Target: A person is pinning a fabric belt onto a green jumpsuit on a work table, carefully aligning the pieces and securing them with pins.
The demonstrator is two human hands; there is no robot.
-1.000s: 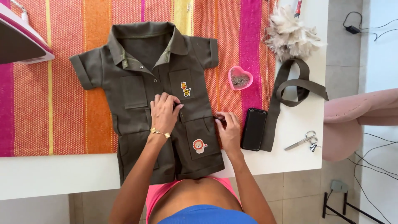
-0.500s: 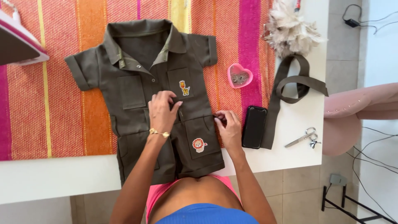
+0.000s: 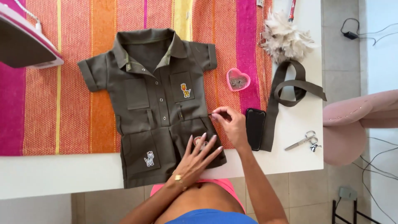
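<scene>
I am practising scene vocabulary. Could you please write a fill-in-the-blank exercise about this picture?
1. The left hand lies flat on the olive ____.
2. The heart-shaped dish is coloured ____.
3. The scissors lie on the ____ table.
4. The black phone lies just beside the ____ hand.

Missing words: romper; pink; white; right

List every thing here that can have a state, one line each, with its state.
Olive romper: laid flat, face up, buttoned, collar open.
Left hand: flat, fingers spread, pressing the romper's lower pocket.
Right hand: fingertips pinched at the romper's waist edge.
Iron: resting on the striped cloth.
Scissors: closed, lying flat.
Phone: screen dark.
Belt strip: loosely looped.
Heart-shaped dish: open, holding small pins.
</scene>
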